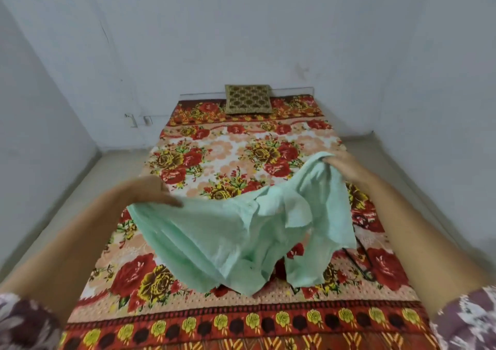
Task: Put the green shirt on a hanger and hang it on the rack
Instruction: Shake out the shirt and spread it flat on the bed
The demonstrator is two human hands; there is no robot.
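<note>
Head view: your two patterned sleeves sit nearest, at 7 and 5 o'clock, with both bare forearms reaching forward over a bed covered in a red and yellow floral sheet. Between your hands hangs the green shirt, held up above the sheet, its lower folds trailing down to the bed near the middle of the picture. Your left hand, at 9 o'clock of the shirt, is blurred, with its fingers closed on the shirt's left edge. Your right hand, at 1 o'clock of the shirt, pinches the shirt's raised right corner. A thin dark hanger lies on the sheet at 4 o'clock, partly under the shirt. Farther off, at 12 o'clock, a gold cushion leans against the pale wall.
</note>
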